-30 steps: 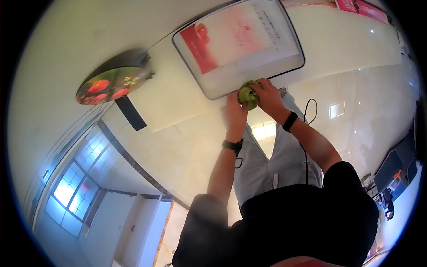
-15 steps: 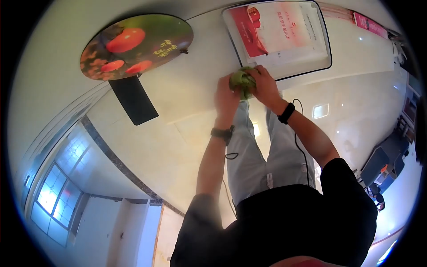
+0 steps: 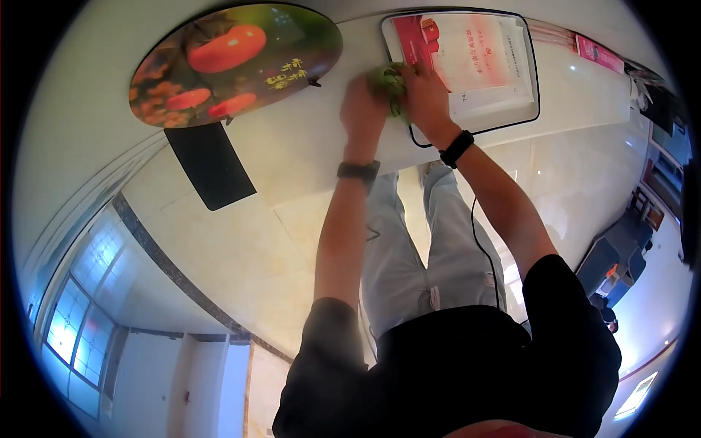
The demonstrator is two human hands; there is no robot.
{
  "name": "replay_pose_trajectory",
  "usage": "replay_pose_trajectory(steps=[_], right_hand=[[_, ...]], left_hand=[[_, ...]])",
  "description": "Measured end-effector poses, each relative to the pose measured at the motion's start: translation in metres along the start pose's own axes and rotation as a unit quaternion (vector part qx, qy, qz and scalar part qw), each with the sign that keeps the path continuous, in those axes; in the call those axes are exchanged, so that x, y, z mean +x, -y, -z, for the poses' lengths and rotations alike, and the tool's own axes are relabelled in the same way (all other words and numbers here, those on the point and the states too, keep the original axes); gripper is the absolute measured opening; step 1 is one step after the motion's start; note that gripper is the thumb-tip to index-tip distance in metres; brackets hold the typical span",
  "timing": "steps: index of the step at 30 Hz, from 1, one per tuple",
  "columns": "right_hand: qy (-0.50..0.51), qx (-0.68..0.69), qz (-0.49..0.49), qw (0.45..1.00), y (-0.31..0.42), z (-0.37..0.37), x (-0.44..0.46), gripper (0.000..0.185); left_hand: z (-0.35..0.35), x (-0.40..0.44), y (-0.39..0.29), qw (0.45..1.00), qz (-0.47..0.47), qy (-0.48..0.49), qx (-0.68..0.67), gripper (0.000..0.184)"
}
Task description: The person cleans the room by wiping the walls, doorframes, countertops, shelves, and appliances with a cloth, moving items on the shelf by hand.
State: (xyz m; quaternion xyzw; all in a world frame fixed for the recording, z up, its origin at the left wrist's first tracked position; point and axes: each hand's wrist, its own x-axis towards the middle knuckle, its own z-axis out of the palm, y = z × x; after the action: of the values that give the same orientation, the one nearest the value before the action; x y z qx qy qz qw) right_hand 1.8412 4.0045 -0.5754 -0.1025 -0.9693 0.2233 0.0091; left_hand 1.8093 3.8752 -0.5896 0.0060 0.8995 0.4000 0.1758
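A bunched green cloth is gripped between my two hands, over a pale surface. My left hand closes on its left side, slightly blurred. On its right side my right hand presses with curled fingers, partly covering it. Just right of my right hand lies a clear, dark-edged tray or case with a red and white printed booklet on it. The right fingers overlap the near left part of this case.
An oval board printed with red fruit is at the upper left, with a black flat panel below it. A pink printed strip lies at the far right. A dark cable hangs by my right leg.
Both hands and the green cloth have moved up and slightly left, over the left edge of the case. The whole view has also shifted a little.
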Motion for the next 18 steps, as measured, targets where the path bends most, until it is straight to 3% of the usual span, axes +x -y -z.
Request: replay_pose_trajectory(steps=[2, 5, 9, 15, 18], right_hand=[[0.003, -0.003, -0.023, 1.000, 0.000, -0.008, -0.011, 0.043], [0.096, -0.008, -0.061, 0.993, 0.022, 0.012, -0.029, 0.042], [0.162, -0.068, -0.016, 0.984, 0.020, -0.003, -0.074, 0.044], [0.194, 0.067, 0.055, 0.977, 0.044, -0.039, -0.124, 0.039], [0.134, 0.158, 0.128, 0.970, 0.070, -0.057, -0.111, 0.026]], left_hand=[[0.002, -0.014, 0.006, 1.000, 0.006, 0.011, -0.010, 0.033], [-0.002, -0.040, 0.023, 0.999, 0.022, 0.037, -0.023, 0.032], [0.002, -0.084, 0.041, 0.997, 0.045, 0.070, 0.007, 0.033], [0.030, -0.151, 0.073, 0.992, 0.109, 0.019, 0.052, 0.034], [0.052, -0.147, 0.087, 0.987, 0.143, -0.030, 0.062, 0.034]])
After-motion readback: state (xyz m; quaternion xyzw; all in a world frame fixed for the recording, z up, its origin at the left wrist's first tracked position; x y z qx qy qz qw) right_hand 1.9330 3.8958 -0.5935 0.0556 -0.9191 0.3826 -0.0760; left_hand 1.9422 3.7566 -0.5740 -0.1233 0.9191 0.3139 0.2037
